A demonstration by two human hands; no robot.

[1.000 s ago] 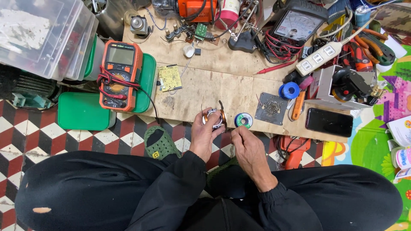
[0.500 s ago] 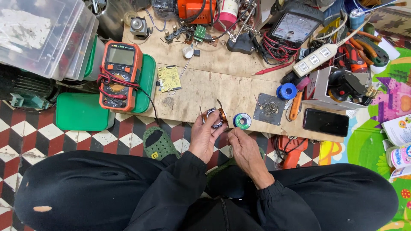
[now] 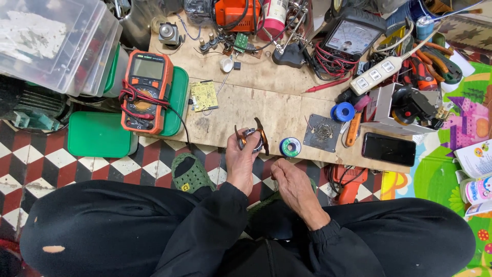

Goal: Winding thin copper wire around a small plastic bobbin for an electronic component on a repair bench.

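- The left hand (image 3: 242, 159) is raised over the near edge of the wooden board (image 3: 256, 110), its fingers curled closed around a small round metal part (image 3: 251, 139) with two brown wires curving up from it.
- The right hand (image 3: 292, 179) sits just beside it, lower and nearer the lap, fingers loosely bent; I cannot tell whether it pinches anything.
- A small spool of solder (image 3: 290, 147) lies on the board just right of the held part, next to a dark square metal plate (image 3: 322, 133).
- A blue tape roll (image 3: 343, 112) sits further right, near a white power strip (image 3: 376, 74).
- A black phone (image 3: 388, 149) lies at the board's right end.
- An orange multimeter (image 3: 146, 90) rests to the left on a green lid (image 3: 100, 134), with a yellow circuit board (image 3: 204, 95) beside it.
- A green clog (image 3: 189, 173) stands on the checkered floor below the left hand.
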